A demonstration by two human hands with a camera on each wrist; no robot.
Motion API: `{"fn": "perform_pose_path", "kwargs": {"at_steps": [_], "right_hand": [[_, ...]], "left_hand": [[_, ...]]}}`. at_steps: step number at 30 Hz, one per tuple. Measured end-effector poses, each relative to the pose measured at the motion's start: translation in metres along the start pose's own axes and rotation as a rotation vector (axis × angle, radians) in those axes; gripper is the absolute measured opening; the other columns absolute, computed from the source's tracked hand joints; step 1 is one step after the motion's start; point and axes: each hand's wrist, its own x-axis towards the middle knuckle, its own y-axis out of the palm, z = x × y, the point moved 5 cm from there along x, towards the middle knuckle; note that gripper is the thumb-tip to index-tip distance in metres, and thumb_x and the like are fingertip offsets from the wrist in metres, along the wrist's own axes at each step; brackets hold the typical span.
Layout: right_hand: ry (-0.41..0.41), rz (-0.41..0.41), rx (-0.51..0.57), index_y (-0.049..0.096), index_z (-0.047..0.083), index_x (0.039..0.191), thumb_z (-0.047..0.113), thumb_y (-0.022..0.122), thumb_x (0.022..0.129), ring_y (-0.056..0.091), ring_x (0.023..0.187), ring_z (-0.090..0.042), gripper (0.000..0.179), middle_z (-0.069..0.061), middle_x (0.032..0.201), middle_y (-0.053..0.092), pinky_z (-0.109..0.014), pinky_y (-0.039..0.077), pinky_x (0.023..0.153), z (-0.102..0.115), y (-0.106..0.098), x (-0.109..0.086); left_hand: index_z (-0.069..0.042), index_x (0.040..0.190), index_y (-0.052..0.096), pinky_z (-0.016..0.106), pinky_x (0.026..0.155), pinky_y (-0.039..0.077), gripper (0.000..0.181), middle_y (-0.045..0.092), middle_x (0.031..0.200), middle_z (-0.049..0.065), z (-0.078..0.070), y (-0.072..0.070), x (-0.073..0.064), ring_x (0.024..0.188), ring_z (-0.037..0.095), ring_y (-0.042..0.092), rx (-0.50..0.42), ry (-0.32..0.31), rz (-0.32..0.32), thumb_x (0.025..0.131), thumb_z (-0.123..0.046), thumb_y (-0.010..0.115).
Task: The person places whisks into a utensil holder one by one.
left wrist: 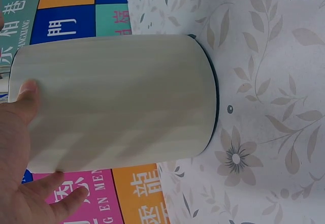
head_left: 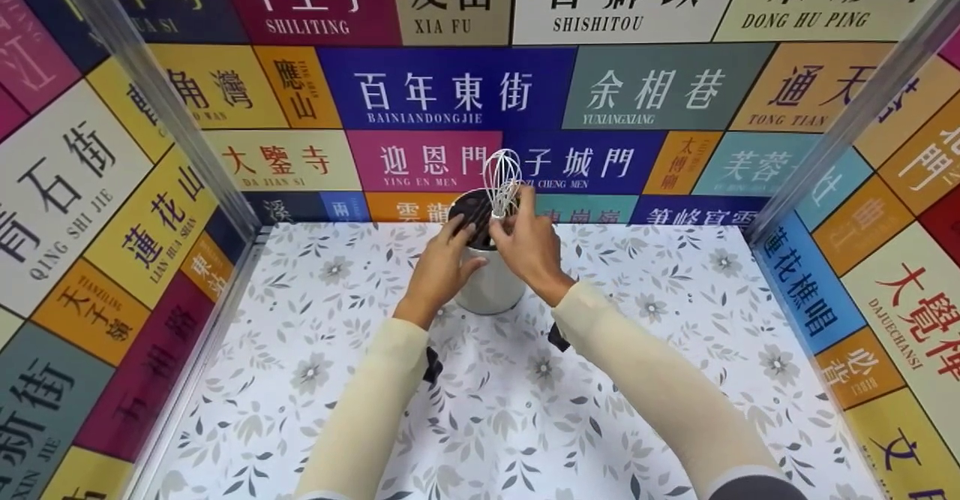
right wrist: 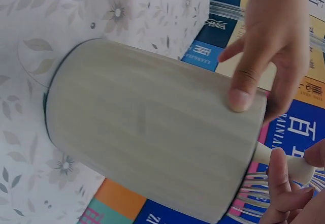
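A light grey utensil canister point(head_left: 491, 286) with a dark slotted top point(head_left: 472, 211) stands upright on the table. My left hand point(head_left: 442, 263) grips its upper edge, the thumb against the near side and the fingers at the rim. In the left wrist view the left hand point(left wrist: 20, 148) spans the canister point(left wrist: 117, 102) near its top. Over the opening, my right hand point(head_left: 534, 241) pinches a whisk point(head_left: 501, 173), wire loops up. Its pale handle point(right wrist: 263, 154) reaches down behind the rim in the right wrist view, where more wires point(right wrist: 249, 193) show beside the right hand point(right wrist: 287, 198).
The white tablecloth point(head_left: 315, 320) has a grey leaf and flower print. Close behind the canister rises a back wall point(head_left: 450, 87) of coloured panels with lettering. Similar side walls stand left point(head_left: 97, 260) and right point(head_left: 862, 297), with metal posts point(head_left: 180, 117) at the corners.
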Motion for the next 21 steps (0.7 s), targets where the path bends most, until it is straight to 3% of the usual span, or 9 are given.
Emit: {"fn": "perform_pose_path", "kwargs": {"at_steps": [7,15,21], "right_hand": [[0.001,0.002,-0.056,0.042,0.018,0.137,0.034,0.066,0.094,0.066,0.060,-0.021,0.052,0.004,0.080,0.076,-0.042,0.050,0.051,-0.010,0.008,-0.003],[0.038,0.040,-0.047,0.040,0.019,0.142,0.043,0.068,0.092,0.072,0.070,-0.022,0.061,0.003,0.091,0.079,-0.042,0.054,0.055,-0.011,0.008,-0.003],[0.029,0.034,-0.055,0.043,0.022,0.139,0.054,0.069,0.091,0.071,0.066,-0.021,0.063,0.002,0.091,0.079,-0.039,0.053,0.052,-0.007,0.002,-0.003]], "left_hand": [[-0.012,0.152,0.050,0.049,0.117,0.041,0.065,0.037,0.164,0.012,-0.002,-0.001,-0.001,0.140,0.037,0.050,0.006,-0.004,0.003,0.097,-0.041,0.069],[-0.011,0.151,0.051,0.050,0.117,0.042,0.064,0.039,0.162,0.014,-0.002,-0.001,-0.001,0.138,0.038,0.051,0.002,0.004,-0.009,0.097,-0.040,0.070],[-0.013,0.152,0.050,0.049,0.118,0.041,0.064,0.037,0.164,0.011,-0.001,0.000,-0.001,0.140,0.036,0.049,0.002,-0.021,0.014,0.097,-0.040,0.069]]}}
